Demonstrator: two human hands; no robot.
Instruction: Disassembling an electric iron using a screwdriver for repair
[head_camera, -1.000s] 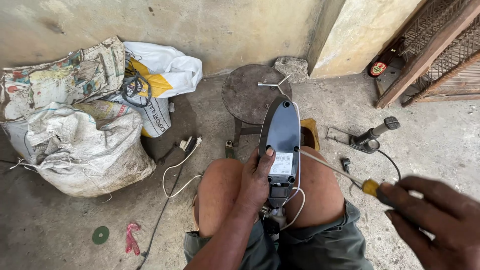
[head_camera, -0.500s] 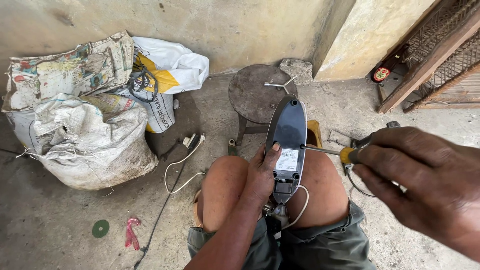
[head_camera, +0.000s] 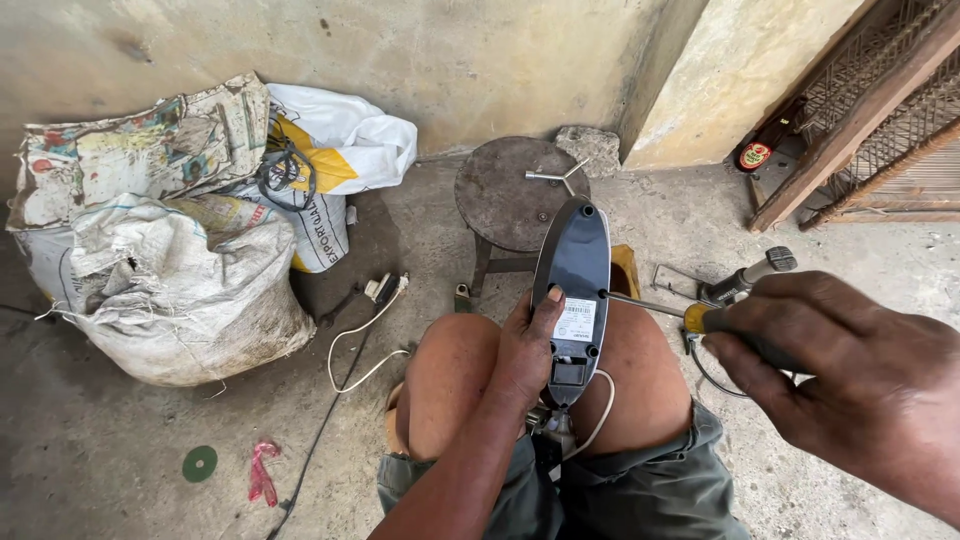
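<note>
A dark grey, boat-shaped plastic clothes-iron body (head_camera: 577, 285) stands upright between your bare knees, its flat underside turned toward you, a white sticker low on it and its white cord looping out beneath. Your left hand (head_camera: 527, 350) grasps its left edge, thumb pressed against the face beside the sticker and fingers wrapped behind. Your right hand (head_camera: 850, 370) is clenched around the yellow-and-black handle of a screwdriver (head_camera: 690, 316), whose thin steel shaft runs leftward until its tip touches the right side of the iron body, about mid-height.

Just behind the iron stands a low round stool with a rusty metal top (head_camera: 505, 195), a silver three-armed wrench (head_camera: 556, 178) lying at its far edge. A grey stone block (head_camera: 592, 148) sits against the wall beyond. On the concrete floor to your right, near the screwdriver hand, lies a grey power tool with a black handle (head_camera: 745, 278). To your left, a white plug and cable (head_camera: 385, 290) trail across the floor, and further out lie stuffed white woven sacks (head_camera: 170, 280). A small green disc (head_camera: 200, 463) and a pink scrap (head_camera: 262, 470) lie near your left leg.
</note>
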